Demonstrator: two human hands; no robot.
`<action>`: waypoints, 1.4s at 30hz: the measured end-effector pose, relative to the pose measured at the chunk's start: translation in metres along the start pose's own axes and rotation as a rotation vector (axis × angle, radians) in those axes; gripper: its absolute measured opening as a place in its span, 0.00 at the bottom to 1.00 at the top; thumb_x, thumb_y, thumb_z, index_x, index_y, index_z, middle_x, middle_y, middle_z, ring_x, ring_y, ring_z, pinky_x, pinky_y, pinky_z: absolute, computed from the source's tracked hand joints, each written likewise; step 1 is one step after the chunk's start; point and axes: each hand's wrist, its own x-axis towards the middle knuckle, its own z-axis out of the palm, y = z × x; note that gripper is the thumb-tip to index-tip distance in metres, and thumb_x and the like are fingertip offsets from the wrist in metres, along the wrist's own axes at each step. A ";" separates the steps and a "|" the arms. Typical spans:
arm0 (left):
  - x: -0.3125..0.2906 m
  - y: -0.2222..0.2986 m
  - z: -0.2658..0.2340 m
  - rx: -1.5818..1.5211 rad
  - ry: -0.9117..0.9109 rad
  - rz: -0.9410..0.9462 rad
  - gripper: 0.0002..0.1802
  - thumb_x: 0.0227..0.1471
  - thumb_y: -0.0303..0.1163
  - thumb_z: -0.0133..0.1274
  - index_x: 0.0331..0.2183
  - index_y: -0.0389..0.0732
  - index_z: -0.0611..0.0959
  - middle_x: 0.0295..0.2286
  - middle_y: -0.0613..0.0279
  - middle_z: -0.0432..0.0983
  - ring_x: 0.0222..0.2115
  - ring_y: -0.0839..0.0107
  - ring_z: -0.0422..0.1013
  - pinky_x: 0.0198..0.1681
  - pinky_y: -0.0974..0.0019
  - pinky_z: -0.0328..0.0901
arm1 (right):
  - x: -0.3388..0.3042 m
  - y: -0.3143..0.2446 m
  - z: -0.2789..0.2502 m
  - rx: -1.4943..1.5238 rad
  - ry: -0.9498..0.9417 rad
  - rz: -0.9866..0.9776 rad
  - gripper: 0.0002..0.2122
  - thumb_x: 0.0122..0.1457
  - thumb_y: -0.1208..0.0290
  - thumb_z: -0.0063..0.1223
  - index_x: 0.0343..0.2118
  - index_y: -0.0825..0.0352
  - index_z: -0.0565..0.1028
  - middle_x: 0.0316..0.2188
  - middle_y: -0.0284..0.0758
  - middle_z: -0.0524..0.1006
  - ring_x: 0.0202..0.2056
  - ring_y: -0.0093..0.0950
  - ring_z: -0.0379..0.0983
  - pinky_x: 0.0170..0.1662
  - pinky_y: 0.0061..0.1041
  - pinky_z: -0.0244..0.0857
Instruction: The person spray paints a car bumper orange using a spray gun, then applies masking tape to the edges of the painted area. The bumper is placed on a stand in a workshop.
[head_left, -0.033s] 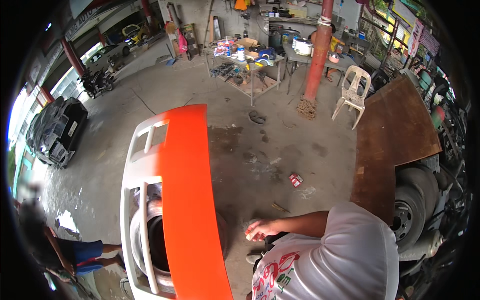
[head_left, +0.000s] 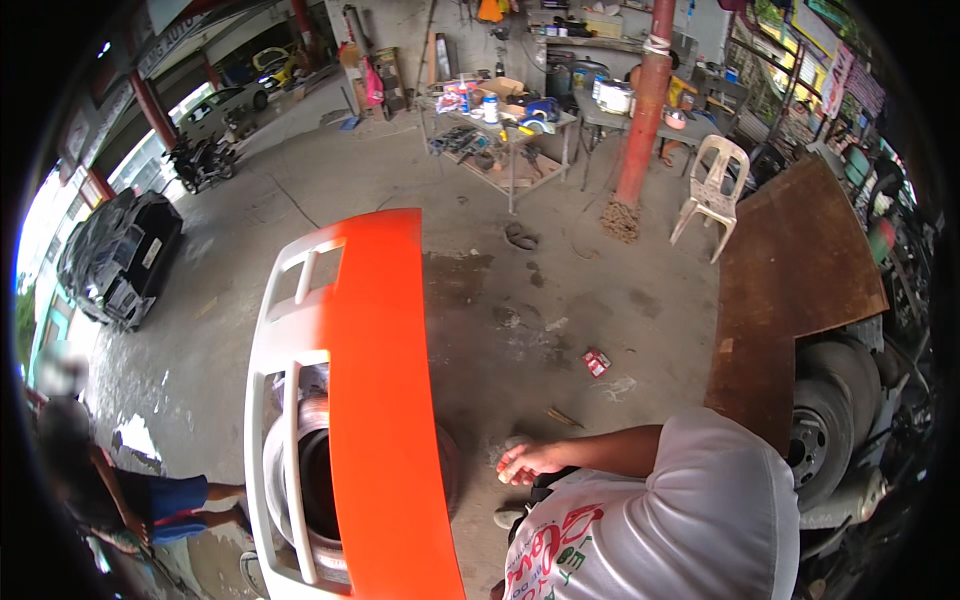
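Observation:
My right hand [head_left: 530,461] reaches in from the lower right, its arm coming out of a white short sleeve. Its fingers are closed around a small pale piece [head_left: 505,477], too small to name. To the left of the hand, and apart from it, stands a long vehicle panel [head_left: 385,390]. Its surface is bright orange on the near side and white along the slotted far edge. A tire [head_left: 275,450] shows through the slots beneath the panel. My left hand is out of view.
A red packet [head_left: 596,363] and a thin stick [head_left: 565,416] lie on the stained concrete. A brown board [head_left: 790,260] leans over wheels at right. A plastic chair [head_left: 712,185], red post [head_left: 645,120] and cluttered tables [head_left: 515,195] stand beyond. Another person [head_left: 120,490] is at lower left.
The whole view has shifted slightly, so the surroundings sit a little farther right. My right hand keeps nearly the same pose beside the panel.

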 end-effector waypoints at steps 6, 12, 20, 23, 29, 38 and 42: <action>-0.016 -0.009 -0.002 -0.029 0.045 0.021 0.22 0.60 0.42 0.52 0.38 0.28 0.82 0.31 0.54 0.80 0.32 0.70 0.76 0.37 0.67 0.69 | 0.007 -0.007 -0.013 -0.040 -0.068 -0.017 0.10 0.61 0.72 0.56 0.44 0.62 0.71 0.33 0.25 0.75 0.30 0.16 0.69 0.33 0.19 0.64; 0.003 0.034 0.059 -0.054 0.010 0.085 0.23 0.61 0.43 0.51 0.38 0.29 0.82 0.30 0.55 0.80 0.31 0.70 0.75 0.37 0.67 0.69 | 0.010 -0.058 -0.050 -0.212 -0.075 -0.101 0.14 0.59 0.70 0.60 0.46 0.63 0.72 0.31 0.26 0.74 0.29 0.14 0.67 0.32 0.17 0.64; 0.043 0.149 0.162 -0.031 -0.197 0.267 0.23 0.62 0.44 0.50 0.38 0.29 0.82 0.29 0.56 0.79 0.31 0.70 0.75 0.36 0.67 0.69 | 0.021 -0.111 -0.062 -0.492 0.002 -0.292 0.20 0.50 0.67 0.66 0.45 0.66 0.74 0.29 0.28 0.75 0.26 0.17 0.68 0.25 0.21 0.62; 0.050 0.176 0.174 -0.036 -0.243 0.311 0.24 0.62 0.44 0.49 0.38 0.29 0.81 0.29 0.56 0.79 0.30 0.70 0.75 0.36 0.67 0.69 | 0.006 -0.106 -0.054 -0.557 0.000 -0.348 0.20 0.47 0.68 0.67 0.44 0.66 0.76 0.31 0.30 0.78 0.28 0.21 0.71 0.28 0.24 0.65; 0.047 0.200 0.185 -0.067 -0.276 0.338 0.24 0.63 0.45 0.48 0.37 0.29 0.81 0.28 0.57 0.79 0.30 0.70 0.75 0.35 0.67 0.69 | 0.010 -0.071 -0.078 -0.528 -0.036 -0.351 0.17 0.50 0.65 0.67 0.42 0.64 0.78 0.33 0.31 0.80 0.35 0.24 0.75 0.38 0.27 0.69; 0.040 0.186 0.179 -0.113 -0.281 0.328 0.25 0.64 0.46 0.47 0.37 0.29 0.81 0.27 0.58 0.78 0.29 0.70 0.74 0.34 0.67 0.69 | -0.020 -0.082 -0.108 -0.399 -0.057 -0.172 0.17 0.59 0.55 0.59 0.46 0.60 0.77 0.35 0.25 0.76 0.34 0.20 0.70 0.35 0.24 0.67; 0.038 0.181 0.175 -0.128 -0.287 0.329 0.26 0.65 0.47 0.46 0.37 0.29 0.81 0.27 0.59 0.78 0.29 0.70 0.74 0.34 0.67 0.69 | -0.018 -0.078 -0.095 -0.497 -0.102 -0.187 0.18 0.56 0.54 0.62 0.44 0.61 0.79 0.35 0.27 0.78 0.34 0.22 0.73 0.33 0.26 0.69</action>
